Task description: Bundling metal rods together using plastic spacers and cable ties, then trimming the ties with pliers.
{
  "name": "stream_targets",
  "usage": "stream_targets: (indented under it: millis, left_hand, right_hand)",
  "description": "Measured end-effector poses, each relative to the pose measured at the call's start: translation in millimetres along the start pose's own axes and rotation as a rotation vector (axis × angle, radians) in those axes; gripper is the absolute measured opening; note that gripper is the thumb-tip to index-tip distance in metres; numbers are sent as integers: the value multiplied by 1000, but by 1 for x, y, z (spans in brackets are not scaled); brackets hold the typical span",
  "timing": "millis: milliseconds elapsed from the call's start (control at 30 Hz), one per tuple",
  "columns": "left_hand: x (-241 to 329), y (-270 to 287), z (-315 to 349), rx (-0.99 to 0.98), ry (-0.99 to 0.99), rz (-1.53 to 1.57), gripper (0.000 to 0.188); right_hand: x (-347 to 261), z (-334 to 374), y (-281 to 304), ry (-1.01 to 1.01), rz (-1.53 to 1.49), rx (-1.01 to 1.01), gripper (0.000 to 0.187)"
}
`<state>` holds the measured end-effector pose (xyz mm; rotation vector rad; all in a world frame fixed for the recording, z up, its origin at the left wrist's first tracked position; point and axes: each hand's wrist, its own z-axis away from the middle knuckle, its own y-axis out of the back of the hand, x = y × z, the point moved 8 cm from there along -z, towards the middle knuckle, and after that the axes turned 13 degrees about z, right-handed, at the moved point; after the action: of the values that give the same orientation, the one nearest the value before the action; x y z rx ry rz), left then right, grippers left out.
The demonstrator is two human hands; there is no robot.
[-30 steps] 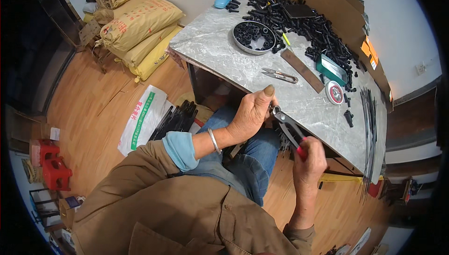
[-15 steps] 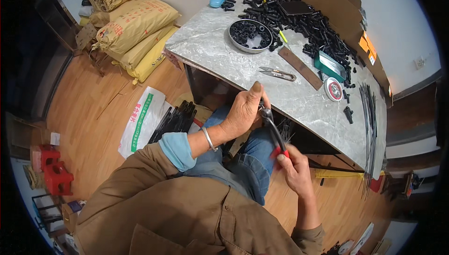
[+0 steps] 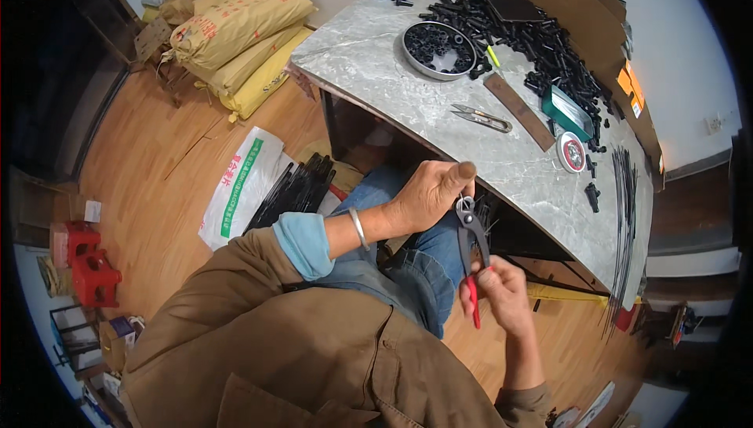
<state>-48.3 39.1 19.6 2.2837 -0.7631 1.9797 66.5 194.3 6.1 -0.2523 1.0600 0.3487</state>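
Note:
My right hand grips a pair of pliers by its red handles, which stand apart. The dark metal head of the pliers points up toward my left hand. That hand is closed, thumb on top, just left of the jaws, above my knees at the table's front edge. A thin, pale bit of wire or a small ring shows at the jaws; what my left fingers hold is mostly hidden.
On the grey marbled table lie thread snips, a brown flat bar, a round tray of black rings, a green box and heaped black parts. Dark rods overhang the right edge. Sacks stand left.
The pliers have turned, and their handles now show spread apart. Both hands sit slightly lower and farther right in view. The whole scene has shifted a little with my head.

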Motion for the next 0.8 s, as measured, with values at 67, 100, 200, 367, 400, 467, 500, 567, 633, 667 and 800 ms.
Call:
stream_targets:
  millis: [67, 100, 200, 367, 400, 467, 500, 567, 633, 667, 800]
  left_hand:
    - [-4, -5, 1, -41, -2, -20, 73]
    - [-5, -7, 0, -47, -2, -17, 73]
    - [0, 5, 3, 18, -39, -42, 73]
    - [-4, 3, -4, 10, 40, 43, 75]
    - [-3, 4, -3, 12, 41, 45, 75]
    - [-3, 1, 0, -20, 119, 76, 76]
    - [-6, 2, 1, -22, 123, 78, 76]
    - [-8, -3, 2, -55, 61, 25, 75]
    - [-7, -5, 2, -35, 44, 14, 75]
    - [-5, 1, 5, 10, 26, -14, 75]
    - [-2, 6, 3, 51, 47, -18, 73]
  right_hand:
    - [13, -5, -24, 14, -162, -197, 19]
    - [16, -3, -36, 9, -275, -337, 29]
    - [-14, -10, -8, -94, 519, -65, 24]
    - [-46, 3, 13, 391, 715, 239, 37]
    - [-44, 4, 13, 389, 717, 237, 37]
    - [-5, -2, -2, 8, 29, -40, 41]
    - [2, -5, -10, 50, 4, -63, 42]
    - [15, -2, -38, 21, -439, -372, 39]
    - [14, 1, -18, -90, -81, -330, 18]
    - [-2, -4, -15, -113, 195, -224, 18]
    - [-61, 1, 5, 397, 1048, 437, 20]
